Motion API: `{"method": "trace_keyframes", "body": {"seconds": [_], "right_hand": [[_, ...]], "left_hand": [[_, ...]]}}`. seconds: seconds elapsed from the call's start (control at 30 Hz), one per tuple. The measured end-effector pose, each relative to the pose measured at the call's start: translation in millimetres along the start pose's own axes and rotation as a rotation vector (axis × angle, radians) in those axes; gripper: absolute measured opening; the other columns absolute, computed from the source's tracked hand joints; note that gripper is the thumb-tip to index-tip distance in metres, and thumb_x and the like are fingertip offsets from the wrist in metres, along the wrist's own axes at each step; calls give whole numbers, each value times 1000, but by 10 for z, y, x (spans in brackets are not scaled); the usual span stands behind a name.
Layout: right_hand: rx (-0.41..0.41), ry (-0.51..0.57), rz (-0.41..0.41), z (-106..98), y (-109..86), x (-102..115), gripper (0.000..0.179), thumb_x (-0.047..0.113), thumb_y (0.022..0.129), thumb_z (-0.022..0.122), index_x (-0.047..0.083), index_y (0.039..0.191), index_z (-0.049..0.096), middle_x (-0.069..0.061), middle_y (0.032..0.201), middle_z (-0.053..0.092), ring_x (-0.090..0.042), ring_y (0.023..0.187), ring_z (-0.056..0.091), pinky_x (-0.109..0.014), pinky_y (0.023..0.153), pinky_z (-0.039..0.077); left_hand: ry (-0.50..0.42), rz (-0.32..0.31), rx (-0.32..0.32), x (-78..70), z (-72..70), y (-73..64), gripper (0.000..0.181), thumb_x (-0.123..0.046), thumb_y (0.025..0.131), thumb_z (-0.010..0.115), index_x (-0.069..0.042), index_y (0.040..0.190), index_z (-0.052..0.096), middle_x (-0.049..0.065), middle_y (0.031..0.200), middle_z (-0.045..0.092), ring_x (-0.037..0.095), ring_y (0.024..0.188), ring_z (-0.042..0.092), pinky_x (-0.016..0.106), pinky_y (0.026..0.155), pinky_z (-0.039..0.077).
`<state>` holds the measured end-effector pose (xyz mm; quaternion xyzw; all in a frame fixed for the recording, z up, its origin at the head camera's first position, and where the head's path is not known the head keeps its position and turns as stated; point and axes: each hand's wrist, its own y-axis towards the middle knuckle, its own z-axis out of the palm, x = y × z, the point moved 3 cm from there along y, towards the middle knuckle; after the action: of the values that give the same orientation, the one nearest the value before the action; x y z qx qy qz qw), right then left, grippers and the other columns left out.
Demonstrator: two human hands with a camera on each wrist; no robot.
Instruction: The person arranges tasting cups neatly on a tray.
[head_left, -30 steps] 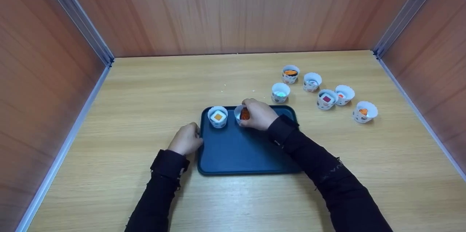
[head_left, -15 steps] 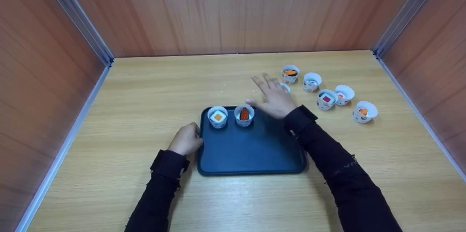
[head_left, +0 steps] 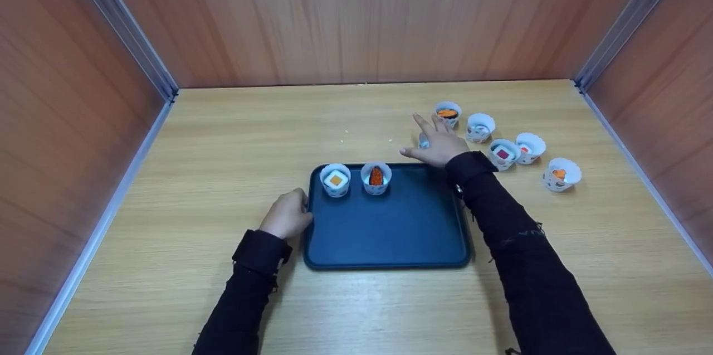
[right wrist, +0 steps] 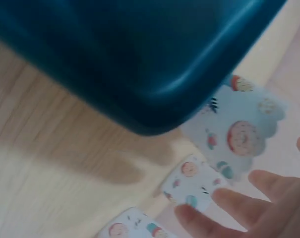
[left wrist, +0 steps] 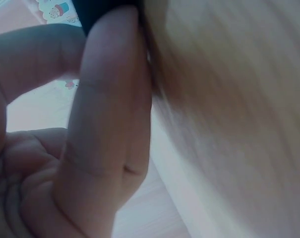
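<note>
My left hand (head_left: pixel 287 214) pinches the left edge of a dark blue tray (head_left: pixel 390 227); in the left wrist view, finger and thumb meet at its dark rim. Two paper baking cups stand along the tray's back: one cup (head_left: pixel 336 193) holds a white diamond-shaped piece with a yellow centre, the other cup (head_left: pixel 376 190) a reddish-brown piece. Behind the tray's back right, my right hand (head_left: pixel 440 146) reaches over another paper cup (head_left: pixel 424 142), fingers spread and mostly covering it. The right wrist view shows this patterned cup (right wrist: pixel 241 139) by the tray corner, the fingertips apart.
Several more paper cups stand at the back right: a cup (head_left: pixel 450 122) with an orange and black piece, a cup (head_left: pixel 480 136), two touching cups and a cup (head_left: pixel 557 183) with an orange piece. White crumbs lie behind the tray. Wooden panels (head_left: pixel 356 20) enclose the table.
My right hand has let go of the cup with the reddish-brown piece on the tray and moved right and back to another cup. The left hand has stayed at the tray's edge.
</note>
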<state>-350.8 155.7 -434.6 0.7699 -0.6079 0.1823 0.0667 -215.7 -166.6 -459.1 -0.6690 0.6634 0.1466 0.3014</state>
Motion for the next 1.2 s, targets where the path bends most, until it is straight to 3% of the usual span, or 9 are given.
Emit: {"method": "trace_keyframes", "body": {"seconds": [0.2, 0.37, 0.5, 0.67, 0.93, 1.2], "right_hand": [[-5, 64, 31, 45, 68, -85, 94, 39, 86, 69, 17, 158, 13, -26, 160, 15, -48, 141, 31, -57, 106, 39], [-12, 93, 29, 48, 93, -128, 79, 21, 86, 69, 4, 152, 29, -26, 152, 33, -43, 130, 45, -52, 105, 41], [10, 109, 20, 30, 95, -134, 73, 12, 82, 68, 1, 147, 37, -27, 147, 38, -42, 128, 46, -52, 104, 41], [41, 101, 5, 2, 95, -147, 72, 8, 81, 67, -2, 146, 37, -28, 146, 39, -43, 129, 45, -52, 104, 41], [22, 135, 6, -114, 22, -137, 67, 6, 82, 63, 0, 145, 40, -24, 146, 44, -40, 129, 47, -51, 99, 45], [-9, 126, -85, -241, -107, -3, 61, 12, 84, 69, 1, 139, 44, -23, 141, 48, -37, 121, 51, -51, 99, 43]], "left_hand": [[5, 5, 3, -14, 4, 3, 17, -3, 85, 58, 3, 100, 57, 5, 76, 52, 19, 66, 50, 27, 58, 38], [6, 13, 6, -25, 13, 2, 18, -3, 85, 59, 2, 102, 57, 5, 75, 52, 19, 66, 51, 27, 58, 39], [12, 22, 2, -20, 8, 3, 18, -3, 84, 58, 3, 101, 57, 5, 75, 53, 19, 66, 51, 27, 58, 39], [19, 25, -4, -14, 8, 11, 17, -2, 84, 58, 3, 99, 57, 5, 75, 52, 19, 66, 51, 27, 58, 38], [10, 33, -8, -27, 8, 4, 14, 1, 83, 56, 3, 97, 56, 4, 73, 49, 18, 64, 48, 26, 56, 36], [-5, 19, 1, -28, 2, 17, 14, -1, 84, 57, 2, 98, 56, 5, 75, 51, 18, 64, 49, 26, 56, 38]]}}
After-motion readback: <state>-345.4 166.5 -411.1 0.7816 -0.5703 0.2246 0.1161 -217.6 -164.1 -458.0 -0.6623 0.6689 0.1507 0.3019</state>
